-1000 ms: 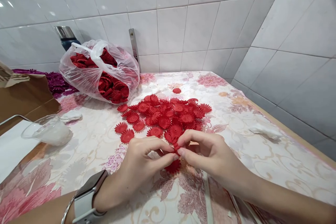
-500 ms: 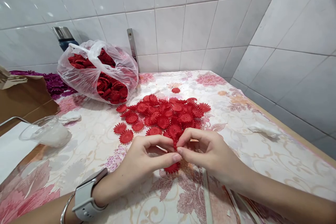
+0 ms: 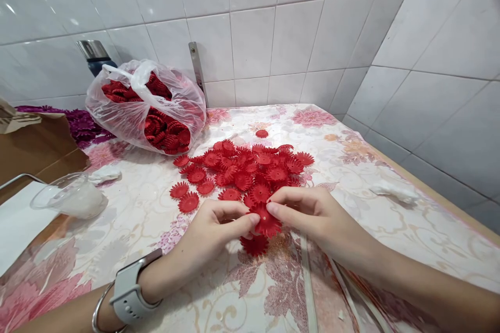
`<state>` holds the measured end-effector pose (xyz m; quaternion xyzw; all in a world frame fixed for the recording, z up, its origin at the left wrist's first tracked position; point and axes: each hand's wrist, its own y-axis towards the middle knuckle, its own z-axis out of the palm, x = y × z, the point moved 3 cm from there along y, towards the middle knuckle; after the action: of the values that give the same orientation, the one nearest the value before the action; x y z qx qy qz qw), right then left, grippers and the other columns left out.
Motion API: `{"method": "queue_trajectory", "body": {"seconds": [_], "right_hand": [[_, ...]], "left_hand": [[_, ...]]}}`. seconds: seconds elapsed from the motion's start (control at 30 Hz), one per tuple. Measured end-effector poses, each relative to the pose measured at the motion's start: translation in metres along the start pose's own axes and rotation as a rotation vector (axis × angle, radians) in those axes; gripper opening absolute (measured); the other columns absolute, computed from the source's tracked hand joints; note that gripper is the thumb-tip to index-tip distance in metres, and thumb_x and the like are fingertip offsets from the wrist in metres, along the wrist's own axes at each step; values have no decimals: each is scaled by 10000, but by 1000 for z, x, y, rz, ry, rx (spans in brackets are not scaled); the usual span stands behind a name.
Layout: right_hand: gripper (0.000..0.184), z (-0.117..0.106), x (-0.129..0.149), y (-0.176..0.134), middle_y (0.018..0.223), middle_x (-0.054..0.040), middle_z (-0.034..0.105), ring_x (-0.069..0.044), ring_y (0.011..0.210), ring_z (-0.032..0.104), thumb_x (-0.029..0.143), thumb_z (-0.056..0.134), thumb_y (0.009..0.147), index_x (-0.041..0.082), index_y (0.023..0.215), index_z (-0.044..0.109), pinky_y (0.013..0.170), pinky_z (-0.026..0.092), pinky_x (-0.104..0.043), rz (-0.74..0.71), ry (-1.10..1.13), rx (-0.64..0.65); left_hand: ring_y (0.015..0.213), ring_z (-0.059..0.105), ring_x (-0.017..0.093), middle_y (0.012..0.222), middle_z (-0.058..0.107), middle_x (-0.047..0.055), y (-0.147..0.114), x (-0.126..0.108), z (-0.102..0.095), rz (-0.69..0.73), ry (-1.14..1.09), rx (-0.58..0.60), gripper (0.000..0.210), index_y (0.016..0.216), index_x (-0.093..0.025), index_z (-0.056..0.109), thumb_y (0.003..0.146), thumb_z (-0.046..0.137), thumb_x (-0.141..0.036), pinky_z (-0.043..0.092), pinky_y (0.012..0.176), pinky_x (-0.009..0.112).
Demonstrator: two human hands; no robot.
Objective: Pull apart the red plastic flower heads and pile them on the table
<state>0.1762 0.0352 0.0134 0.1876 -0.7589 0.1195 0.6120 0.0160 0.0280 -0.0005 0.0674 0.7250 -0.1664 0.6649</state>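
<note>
A table (image 3: 429, 194) under a floral cloth (image 3: 414, 250), strewn with red flower pieces (image 3: 250, 173).
The pieces heap mid-table, with one lone piece (image 3: 261, 134) lying apart on the far side. A plastic bag (image 3: 145, 110) packed with more red pieces sits far left; a clear cup (image 3: 80, 202) stands nearer, left; a crumpled white scrap (image 3: 394, 193) lies right.

Glossy white tiled walls (image 3: 253, 36), meeting cornerwise.

Bright light falls on the tablecloth (image 3: 133, 192); glare spots dot the tiled wall (image 3: 253, 36) at upper left. Wide-angle distortion slants lines near the edges.
</note>
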Motion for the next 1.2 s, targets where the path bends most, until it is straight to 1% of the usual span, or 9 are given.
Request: {"method": "queue_trajectory", "body": {"seconds": [0.17, 0.37, 0.53, 0.7, 0.77, 0.83, 0.97, 1.07, 1.2], "right_hand": [[167, 1, -2, 3, 580, 35, 505, -91, 537, 441, 255, 594, 767, 162, 629, 585, 501, 328, -226, 73, 108, 7], [149, 3, -6, 4, 614, 26, 533, -92, 558, 472, 259, 591, 784, 160, 672, 592, 522, 371, -221, 60, 91, 12], [98, -1, 1, -2, 644, 30, 542, -98, 568, 493, 188, 620, 745, 185, 705, 530, 514, 390, -215, -159, -103, -177], [153, 6, 6, -10, 564, 12, 565, -91, 504, 469, 162, 569, 793, 161, 643, 598, 492, 357, -228, -391, -296, -118], [111, 6, 4, -9, 615, 0, 601, -99, 531, 485, 161, 569, 794, 162, 703, 632, 497, 360, -231, -353, -301, -131], [80, 5, -1, -7, 649, 0, 610, -106, 550, 496, 196, 583, 794, 172, 735, 632, 495, 370, -230, -238, -231, -134], [121, 4, -7, -3, 673, 18, 593, -107, 578, 516, 306, 630, 779, 193, 740, 610, 513, 405, -218, -3, 68, -47], [132, 3, -6, -1, 655, 33, 573, -85, 556, 488, 314, 636, 781, 196, 724, 620, 505, 384, -200, 45, 190, -22], [124, 2, -5, 0, 588, 47, 523, -69, 477, 412, 300, 631, 780, 196, 714, 642, 472, 334, -210, 71, 191, -16]], "left_hand": [[653, 548, 101, 708, 674, -12, 0, 0, -1, 32, -53, -50, 81, 768, -197, 743, 732, 679, -231, 411, 610, 189], [615, 541, 88, 650, 674, -12, 0, 1, -3, 21, -46, -68, 66, 678, -185, 745, 712, 699, -217, 400, 577, 175], [577, 549, 77, 607, 672, -25, 0, -1, -4, 42, 0, -123, 60, 634, -187, 740, 690, 719, -192, 409, 546, 161], [617, 607, 102, 657, 724, -20, -3, -6, -4, 119, 116, -155, 95, 730, -223, 772, 726, 689, -177, 449, 561, 165], [657, 640, 112, 717, 752, -25, -5, -7, -3, 178, 172, -153, 137, 781, -252, 776, 743, 673, -169, 468, 582, 163], [687, 667, 117, 772, 767, -36, -6, -7, -3, 236, 215, -161, 168, 807, -275, 773, 752, 663, -160, 485, 601, 159], [706, 692, 129, 816, 773, -35, -8, -7, -3, 315, 299, -166, 201, 854, -280, 767, 754, 661, -142, 509, 631, 169], [701, 695, 144, 825, 773, -18, -8, -8, -2, 316, 335, -161, 190, 875, -265, 765, 757, 666, -155, 516, 628, 188], [700, 692, 159, 823, 773, -13, -8, -10, -2, 267, 340, -166, 172, 876, -271, 765, 761, 670, -184, 513, 621, 207]]}}
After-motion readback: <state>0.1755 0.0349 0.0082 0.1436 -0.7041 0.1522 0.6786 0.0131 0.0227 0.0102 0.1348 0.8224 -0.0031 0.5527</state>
